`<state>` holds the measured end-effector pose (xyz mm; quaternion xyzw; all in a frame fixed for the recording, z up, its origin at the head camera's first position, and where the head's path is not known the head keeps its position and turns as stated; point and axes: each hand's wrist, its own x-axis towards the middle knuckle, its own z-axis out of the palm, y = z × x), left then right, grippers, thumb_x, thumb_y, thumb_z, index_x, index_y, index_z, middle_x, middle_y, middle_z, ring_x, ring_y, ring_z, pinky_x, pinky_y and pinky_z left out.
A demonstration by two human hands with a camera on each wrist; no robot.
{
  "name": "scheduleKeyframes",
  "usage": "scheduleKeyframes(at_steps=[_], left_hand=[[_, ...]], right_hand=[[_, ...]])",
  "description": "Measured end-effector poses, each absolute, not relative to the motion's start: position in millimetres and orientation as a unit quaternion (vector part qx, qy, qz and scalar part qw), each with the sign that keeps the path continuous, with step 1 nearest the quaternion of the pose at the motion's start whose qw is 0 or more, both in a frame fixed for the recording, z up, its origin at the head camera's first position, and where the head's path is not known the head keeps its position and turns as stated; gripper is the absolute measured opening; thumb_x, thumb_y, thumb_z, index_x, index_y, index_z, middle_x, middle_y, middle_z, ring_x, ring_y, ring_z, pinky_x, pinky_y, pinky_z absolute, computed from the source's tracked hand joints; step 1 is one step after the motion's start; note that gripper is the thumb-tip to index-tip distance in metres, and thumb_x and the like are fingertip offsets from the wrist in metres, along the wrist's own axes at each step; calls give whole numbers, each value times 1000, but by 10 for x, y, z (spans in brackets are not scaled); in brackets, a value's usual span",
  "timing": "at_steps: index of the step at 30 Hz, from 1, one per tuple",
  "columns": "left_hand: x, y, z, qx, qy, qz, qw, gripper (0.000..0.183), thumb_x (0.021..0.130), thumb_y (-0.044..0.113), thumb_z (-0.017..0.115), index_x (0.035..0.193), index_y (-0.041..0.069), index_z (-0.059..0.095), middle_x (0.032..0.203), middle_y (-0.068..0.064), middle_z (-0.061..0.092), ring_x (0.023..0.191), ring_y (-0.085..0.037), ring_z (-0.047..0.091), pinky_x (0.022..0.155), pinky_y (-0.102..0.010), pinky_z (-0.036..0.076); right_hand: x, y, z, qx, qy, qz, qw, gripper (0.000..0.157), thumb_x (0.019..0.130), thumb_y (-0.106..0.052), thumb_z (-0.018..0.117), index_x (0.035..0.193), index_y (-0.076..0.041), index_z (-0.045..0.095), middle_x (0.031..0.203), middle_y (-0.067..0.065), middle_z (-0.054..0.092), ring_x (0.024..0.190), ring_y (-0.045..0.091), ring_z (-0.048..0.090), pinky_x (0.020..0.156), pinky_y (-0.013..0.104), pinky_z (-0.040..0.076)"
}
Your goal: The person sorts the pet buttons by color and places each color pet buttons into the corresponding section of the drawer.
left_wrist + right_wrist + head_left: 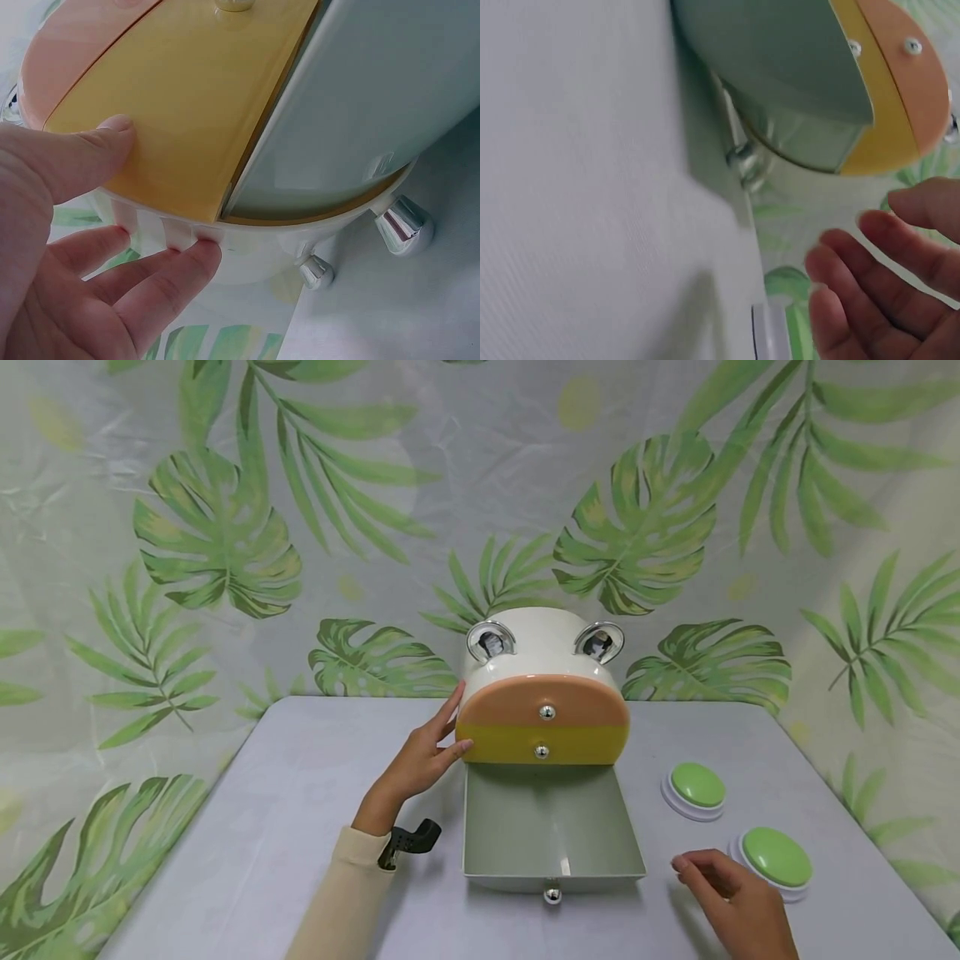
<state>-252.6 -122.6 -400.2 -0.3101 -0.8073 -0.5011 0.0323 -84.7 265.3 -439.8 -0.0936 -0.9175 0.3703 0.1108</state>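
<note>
A white frog-shaped drawer cabinet (536, 639) with silver-rimmed eyes stands on the table. Its orange upper drawer (510, 700) and yellow middle drawer (498, 743) are closed, while the grey-green bottom drawer (551, 827) is pulled far out, nothing inside it. My left hand (420, 760) holds the cabinet by its left side. In the left wrist view the thumb (112, 142) lies on the yellow front and the other fingers touch the white side. Right of the pulled-out drawer, my right hand (738, 897) hovers with loosely bent fingers (847, 277), holding nothing.
Two round green push buttons on white bases, a farther one (697, 785) and a nearer one (777, 857), sit right of the cabinet, the nearer beside my right hand. A leaf-patterned curtain (480, 485) hangs behind the white table (300, 777).
</note>
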Motion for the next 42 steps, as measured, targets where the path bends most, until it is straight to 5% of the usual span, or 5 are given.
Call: scheduleKeyframes(at_steps=[13,23,29,35,42], left_hand=[[-2532,-1193,-3999,-319,-801,-505,45,84,95,10,62,157,28,8,161,4,13,133,-36,40,84,-42,55],[-2546,-1209,-4006,-308,-810,-498,32,83,97,16,59,155,40,5,160,15,11,135,-28,38,86,-35,55],[-2543,-1217,-4007,-307,-810,-499,31,82,97,17,59,155,40,5,160,15,11,135,-29,38,87,-35,54],[-2524,-1235,-4007,-304,-811,-499,31,81,97,19,59,155,40,5,160,14,11,135,-32,38,87,-37,54],[-2515,-1232,-3991,-310,-807,-502,33,81,97,18,59,155,38,6,160,10,13,135,-33,39,86,-37,55]], right_hand=[[-936,3107,-4342,-111,-911,330,219,29,90,-37,68,108,-14,71,94,3,72,72,-21,50,62,2,42],[-1008,3323,-4505,-192,-879,360,248,31,86,-35,73,112,-19,72,95,-26,62,81,-23,46,69,-1,35],[-1048,3375,-4563,-244,-870,354,242,38,85,-36,74,119,-22,70,111,-9,61,95,-12,44,77,5,31],[-1062,3457,-4598,-248,-876,352,215,48,87,-38,70,130,-17,63,129,11,56,117,25,49,89,15,31],[-1075,3604,-4682,-207,-900,338,184,68,89,-38,68,143,-6,44,129,25,47,111,39,44,89,46,34]])
